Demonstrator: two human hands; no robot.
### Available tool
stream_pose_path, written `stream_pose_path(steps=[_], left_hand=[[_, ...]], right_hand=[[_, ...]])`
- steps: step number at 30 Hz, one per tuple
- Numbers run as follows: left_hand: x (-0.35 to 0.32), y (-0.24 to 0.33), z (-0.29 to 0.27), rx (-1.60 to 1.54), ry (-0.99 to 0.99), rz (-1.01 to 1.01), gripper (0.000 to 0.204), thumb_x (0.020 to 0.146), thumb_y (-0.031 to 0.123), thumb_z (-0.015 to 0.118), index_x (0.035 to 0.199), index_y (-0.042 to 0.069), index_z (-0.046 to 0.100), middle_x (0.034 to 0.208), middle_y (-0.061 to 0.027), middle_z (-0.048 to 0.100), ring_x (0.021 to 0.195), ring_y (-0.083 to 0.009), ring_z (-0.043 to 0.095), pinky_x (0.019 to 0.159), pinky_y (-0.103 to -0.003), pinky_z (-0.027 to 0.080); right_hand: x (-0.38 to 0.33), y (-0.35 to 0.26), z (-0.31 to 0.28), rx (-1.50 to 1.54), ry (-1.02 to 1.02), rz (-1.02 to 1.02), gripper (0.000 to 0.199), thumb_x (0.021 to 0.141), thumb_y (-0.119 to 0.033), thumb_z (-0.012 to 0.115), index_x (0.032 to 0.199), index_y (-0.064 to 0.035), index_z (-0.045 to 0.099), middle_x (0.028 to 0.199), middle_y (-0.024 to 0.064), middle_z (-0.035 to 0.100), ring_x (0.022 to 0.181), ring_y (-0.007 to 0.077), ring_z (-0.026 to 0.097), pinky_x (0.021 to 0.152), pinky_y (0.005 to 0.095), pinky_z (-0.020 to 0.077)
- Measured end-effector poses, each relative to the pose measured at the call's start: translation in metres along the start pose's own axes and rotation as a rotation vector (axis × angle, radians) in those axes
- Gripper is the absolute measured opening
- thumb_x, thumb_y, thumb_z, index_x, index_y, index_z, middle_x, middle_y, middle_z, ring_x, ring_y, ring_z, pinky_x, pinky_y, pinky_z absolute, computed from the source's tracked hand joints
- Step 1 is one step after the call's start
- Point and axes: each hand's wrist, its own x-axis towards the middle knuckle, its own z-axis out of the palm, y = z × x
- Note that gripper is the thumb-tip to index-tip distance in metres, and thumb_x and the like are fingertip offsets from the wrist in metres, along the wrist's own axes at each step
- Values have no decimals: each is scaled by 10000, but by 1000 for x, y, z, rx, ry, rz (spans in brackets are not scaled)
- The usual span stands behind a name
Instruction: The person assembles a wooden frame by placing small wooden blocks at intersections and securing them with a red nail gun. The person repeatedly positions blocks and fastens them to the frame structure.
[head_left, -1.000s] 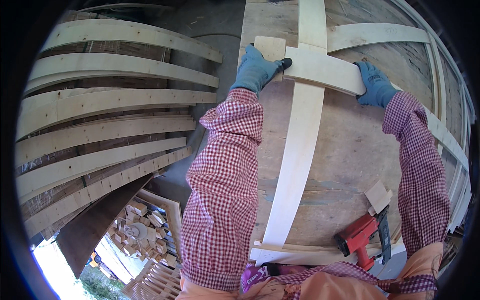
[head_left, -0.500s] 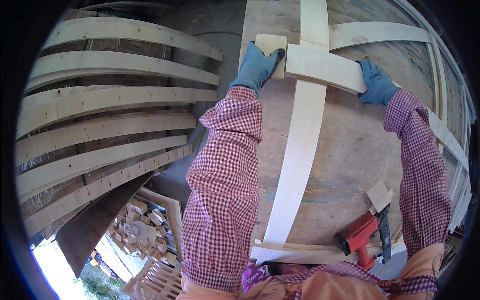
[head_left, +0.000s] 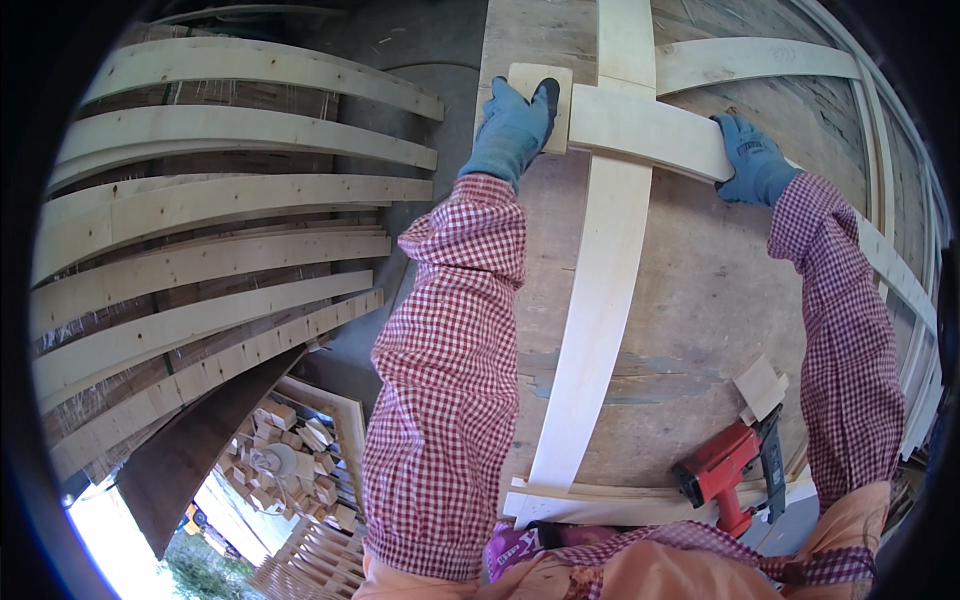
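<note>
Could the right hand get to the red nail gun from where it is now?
Probably yes: the right hand rests on the cross slat, and only bare plywood bench lies between it and the red nail gun.

A worn plywood table [head_left: 690, 290] carries crossed pale wooden slats [head_left: 600, 300], a red nail gun [head_left: 730, 470] and small wood offcuts [head_left: 762, 385].
</note>
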Motion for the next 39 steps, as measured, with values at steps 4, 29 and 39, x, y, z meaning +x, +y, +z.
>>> stream_pose_path(steps=[4, 29, 39], left_hand=[[-12, 9, -3, 86, 29, -23, 969, 852, 580, 578, 1462, -48, 162, 1379, -304, 410, 1270, -442, 443, 1060, -487, 379], [-25, 2, 3, 18, 28, -9, 1171, 721, 577, 741, 1472, -61, 108, 1405, -327, 366, 1301, -422, 419, 1077, -446, 371], [-72, -42, -30, 839, 158, 76, 769, 828, 447, 674, 1420, 58, 374, 1339, -278, 448, 1236, -407, 461, 1026, -435, 387]], right_hand=[[1, -6, -3, -37, -41, 25, 1006, 642, -324, 792, 1445, -56, 248, 1453, 242, 336, 1347, 362, 371, 1108, 398, 341], [3, -6, 6, -11, 47, 56, 896, 639, -329, 767, 1372, -60, 328, 1294, 209, 448, 1239, 367, 446, 1056, 419, 360], [0, -6, 6, -55, 66, 50, 882, 652, -372, 771, 1351, -66, 330, 1350, 227, 433, 1258, 361, 454, 1054, 425, 388]])
